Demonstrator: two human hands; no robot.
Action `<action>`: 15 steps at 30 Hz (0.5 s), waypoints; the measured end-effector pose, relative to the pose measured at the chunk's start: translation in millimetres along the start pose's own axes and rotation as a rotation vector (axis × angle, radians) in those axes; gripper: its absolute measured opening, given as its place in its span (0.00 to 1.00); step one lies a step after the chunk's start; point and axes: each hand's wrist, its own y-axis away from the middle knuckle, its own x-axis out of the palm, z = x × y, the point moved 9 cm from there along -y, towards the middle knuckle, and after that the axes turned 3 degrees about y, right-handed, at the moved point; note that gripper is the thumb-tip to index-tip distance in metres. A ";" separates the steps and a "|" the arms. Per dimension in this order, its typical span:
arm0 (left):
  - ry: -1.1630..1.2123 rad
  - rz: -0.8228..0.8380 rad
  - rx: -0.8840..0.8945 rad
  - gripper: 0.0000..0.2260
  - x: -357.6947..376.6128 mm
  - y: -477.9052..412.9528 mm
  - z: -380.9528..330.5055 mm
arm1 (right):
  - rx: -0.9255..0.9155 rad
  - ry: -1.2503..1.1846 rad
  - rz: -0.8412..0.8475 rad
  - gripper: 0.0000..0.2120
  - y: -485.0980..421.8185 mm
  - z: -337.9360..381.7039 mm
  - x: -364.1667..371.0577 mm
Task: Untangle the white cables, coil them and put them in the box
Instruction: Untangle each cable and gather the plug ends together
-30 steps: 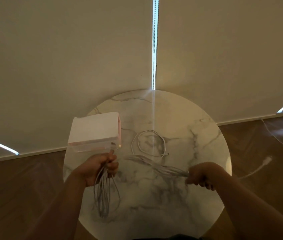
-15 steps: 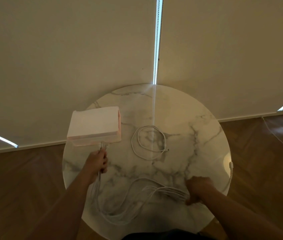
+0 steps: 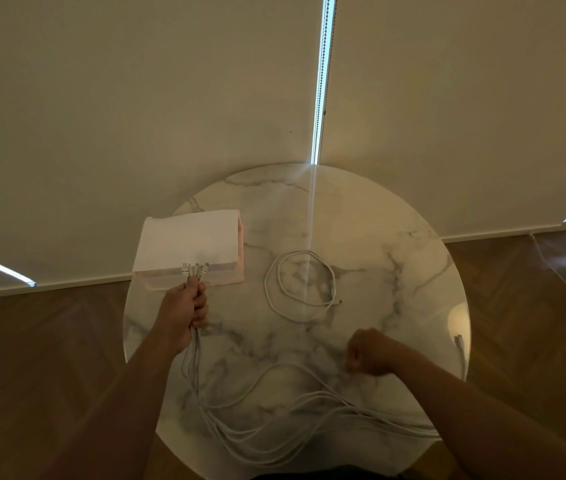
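Note:
My left hand (image 3: 184,311) grips a bundle of several white cables (image 3: 274,420) just below their plugs, which stick up in front of the pale pink box (image 3: 188,249) at the table's left. The cables trail down and sweep right across the near part of the round marble table (image 3: 361,216), passing under my right forearm. My right hand (image 3: 366,351) is a closed fist above those strands; I cannot tell whether it holds any. One separate white cable (image 3: 300,285) lies coiled loosely on the table's middle.
A cable end (image 3: 458,341) hangs at the table's right edge. Another thin cable (image 3: 565,289) runs over the wooden floor at far right. Closed beige blinds (image 3: 170,98) fill the background behind the table.
My left hand has risen toward the box with the plug ends. The right hand moved left and up, and the cables have slackened into long loops across the near table.

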 end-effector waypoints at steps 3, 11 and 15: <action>0.002 -0.006 -0.003 0.16 6.6 1.3 1.1 | 0.098 -0.213 -0.327 0.11 -21.3 -15.9 -46.2; -0.017 0.049 -0.011 0.16 32.8 10.0 9.9 | 0.179 -0.386 -0.486 0.15 -55.9 -18.4 -52.3; -0.020 0.071 -0.013 0.17 39.0 14.7 14.5 | 0.202 -0.423 -0.480 0.05 -63.7 -14.0 -45.3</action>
